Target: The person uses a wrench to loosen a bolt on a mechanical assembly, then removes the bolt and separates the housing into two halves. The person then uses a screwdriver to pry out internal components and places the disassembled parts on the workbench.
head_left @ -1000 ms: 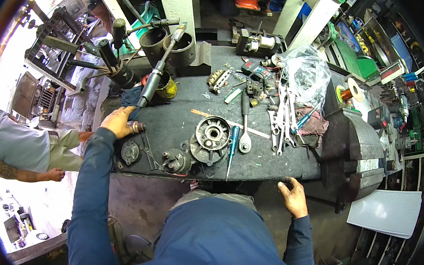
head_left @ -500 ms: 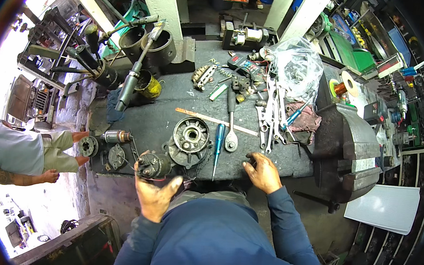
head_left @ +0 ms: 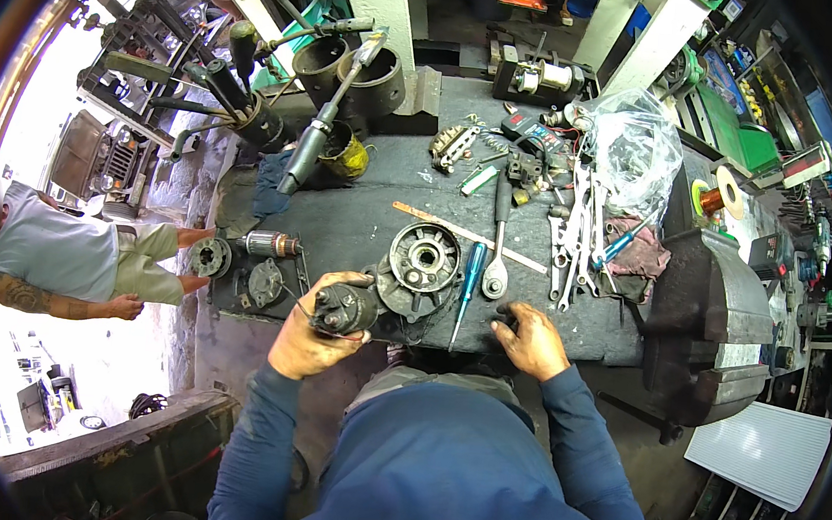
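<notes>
My left hand [head_left: 309,347] is closed around a dark, cylindrical starter solenoid [head_left: 346,309] with studs on its end, at the bench's near edge. Just right of it lies a round metal housing [head_left: 424,259] with an open centre. My right hand [head_left: 535,342] hovers over the near edge with fingers curled and thumb drawn in; a small dark shape [head_left: 505,315] shows at the fingertips, too unclear to name. Between the housing and that hand lie a blue-handled screwdriver [head_left: 472,274] and a ratchet wrench [head_left: 495,278].
An armature [head_left: 271,244], a ring-shaped part [head_left: 210,257] and a flat end plate [head_left: 266,281] lie on the left. Several spanners [head_left: 582,239] and a plastic bag [head_left: 633,145] are on the right, before a big vise [head_left: 710,312]. A person [head_left: 61,242] stands beyond the left end.
My left thumb, spread wide before, has come in and the hand now wraps the solenoid. My right hand stays about where it was. The view has swung left.
</notes>
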Tool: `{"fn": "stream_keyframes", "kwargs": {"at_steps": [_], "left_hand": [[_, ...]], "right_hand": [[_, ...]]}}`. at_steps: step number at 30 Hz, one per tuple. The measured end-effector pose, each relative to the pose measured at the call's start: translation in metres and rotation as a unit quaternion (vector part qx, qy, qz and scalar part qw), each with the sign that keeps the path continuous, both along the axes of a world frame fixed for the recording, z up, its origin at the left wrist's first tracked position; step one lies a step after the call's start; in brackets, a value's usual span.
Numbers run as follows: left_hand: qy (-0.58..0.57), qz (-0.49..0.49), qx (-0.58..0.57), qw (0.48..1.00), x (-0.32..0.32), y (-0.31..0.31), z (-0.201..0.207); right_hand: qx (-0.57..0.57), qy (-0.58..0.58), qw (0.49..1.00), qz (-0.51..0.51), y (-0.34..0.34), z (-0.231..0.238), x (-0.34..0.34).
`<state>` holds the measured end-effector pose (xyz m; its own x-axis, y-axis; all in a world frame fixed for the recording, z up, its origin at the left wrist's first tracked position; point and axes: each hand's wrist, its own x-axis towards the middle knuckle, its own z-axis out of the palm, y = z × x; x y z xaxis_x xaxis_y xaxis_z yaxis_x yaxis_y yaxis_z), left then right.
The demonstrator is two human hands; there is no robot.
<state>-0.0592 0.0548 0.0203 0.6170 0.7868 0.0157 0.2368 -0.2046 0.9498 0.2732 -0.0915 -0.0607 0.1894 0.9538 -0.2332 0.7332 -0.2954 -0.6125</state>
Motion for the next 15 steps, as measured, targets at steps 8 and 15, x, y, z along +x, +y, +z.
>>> {"fn": "stream_keyframes", "kwargs": {"at_steps": [8,15], "left_hand": [[-0.166,0.095,0.163,0.968,0.038,0.004,-0.010],[-0.258,0.233,-0.106,0.931,0.051,0.037,-0.001]], "right_hand": [[0.003,-0.002,0.999,-0.047,-0.033,-0.005,0.001],[0.017,0.029,0.998,-0.057,-0.035,0.007,-0.014]]}}
